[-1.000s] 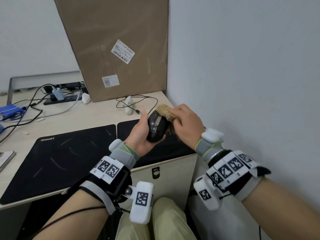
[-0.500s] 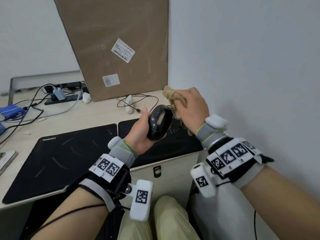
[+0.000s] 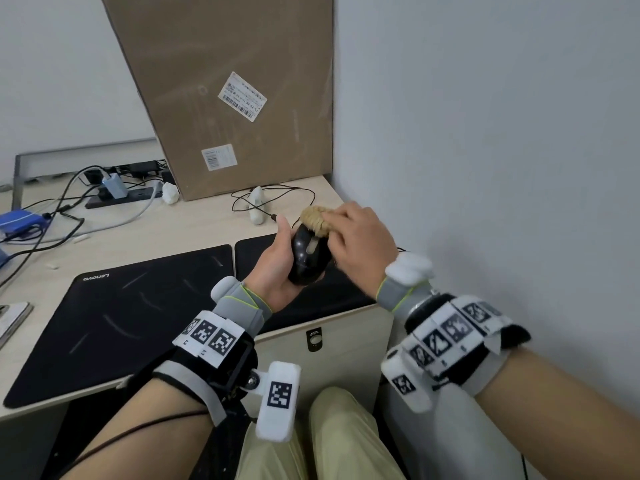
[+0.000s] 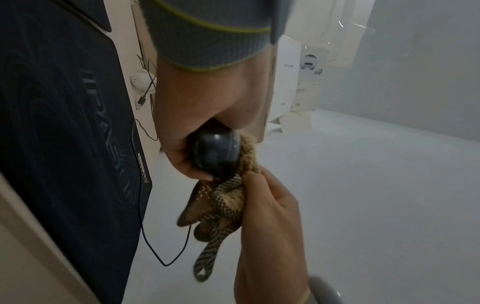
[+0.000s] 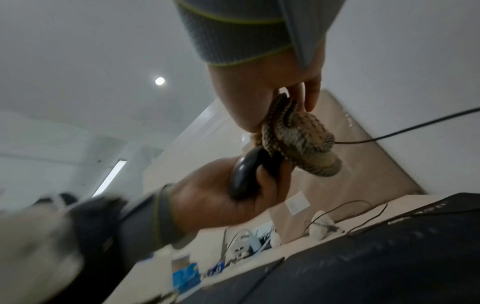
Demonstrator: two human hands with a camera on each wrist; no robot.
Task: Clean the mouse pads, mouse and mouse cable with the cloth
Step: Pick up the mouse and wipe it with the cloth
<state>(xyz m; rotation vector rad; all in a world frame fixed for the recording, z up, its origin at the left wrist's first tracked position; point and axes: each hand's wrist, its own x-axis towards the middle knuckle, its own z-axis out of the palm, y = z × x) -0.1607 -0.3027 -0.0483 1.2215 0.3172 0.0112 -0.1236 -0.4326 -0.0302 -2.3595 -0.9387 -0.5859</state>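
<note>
A: Where is the mouse (image 3: 309, 255)?

B: Off the desk (image 3: 166, 233), above the right pad (image 3: 346, 289). The left hand (image 3: 277, 268) has its fingers curled round it, thumb along the near side, so the buttons and wheel face up.

A: And the cloth (image 3: 315, 219)?

B: Bunched in the right hand (image 3: 360, 240), fingers clenched on it. The wad presses on the front end of the mouse, touching it. In the left wrist view a loose tail of cloth (image 4: 218, 207) hangs below the two hands.

A: The cable (image 4: 155, 242)?

B: A thin dark line drooping over the pad's edge. I cannot see where it joins the mouse; the hands cover that spot.

A: What else is around?

B: A large left pad (image 3: 114, 323) just beside the right one, their edges almost meeting. A cardboard box (image 3: 228, 95) leans on the wall behind. A white object (image 3: 257, 207) with a dark wire looped about it lies in front of the box. At far left, a tangle of cords and a power strip (image 3: 117, 197).

A: How does the mouse look?

B: Black and glossy, with a pale wheel. The cloth is tan and nubbly, with a dark checked weave on its other face.
</note>
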